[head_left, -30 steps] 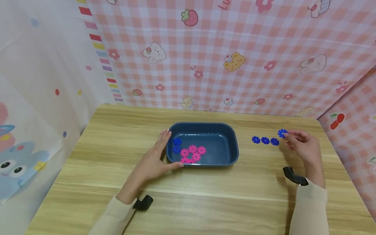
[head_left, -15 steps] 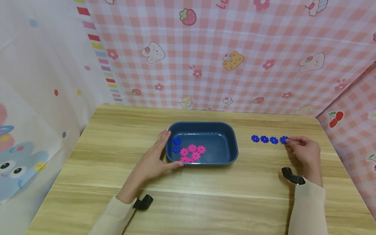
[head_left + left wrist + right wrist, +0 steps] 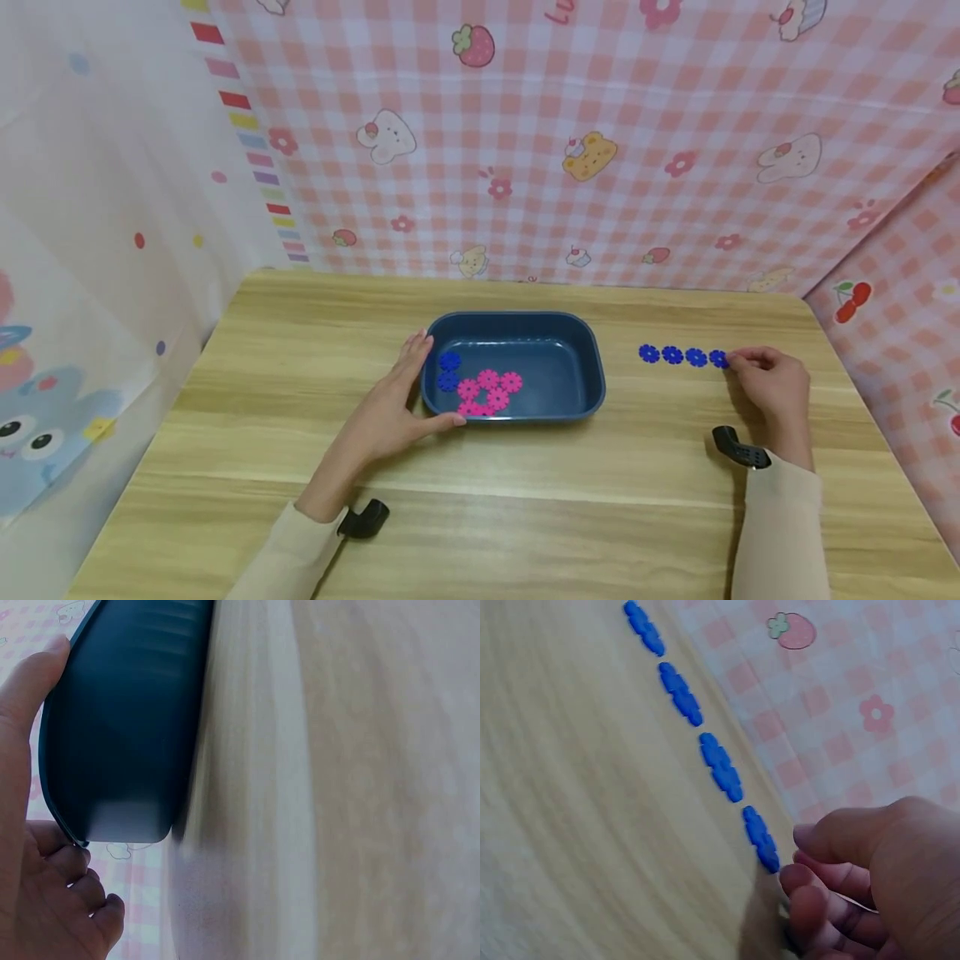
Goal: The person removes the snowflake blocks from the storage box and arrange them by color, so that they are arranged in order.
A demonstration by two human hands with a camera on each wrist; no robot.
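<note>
My left hand [image 3: 386,417] holds the left end of a dark blue rectangular tray [image 3: 558,417], thumb on the near rim and fingers along the left side. Inside lie two blue notched plastic discs [image 3: 449,362] and several pink ones [image 3: 512,382] at its left part. The left wrist view shows the tray's outer wall [image 3: 120,735]. To the right, several blue snowflake discs form a row on the table. My right hand [image 3: 776,396] is at the rightmost disc [image 3: 760,840], which lies flat. Its bent fingertips sit by that disc's right edge; the disc appears unpinched.
The wood-grain table [image 3: 525,517] backs onto a pink checked cloth [image 3: 480,167]. A white printed cloth [image 3: 112,208] hangs at the left, another checked cloth at the right. Black camera mounts sit on both wrists.
My right hand has lowered the fourth blue disc to the table at the row's right end, then shifted it slightly left towards the others. My left hand has stayed on the tray.
</note>
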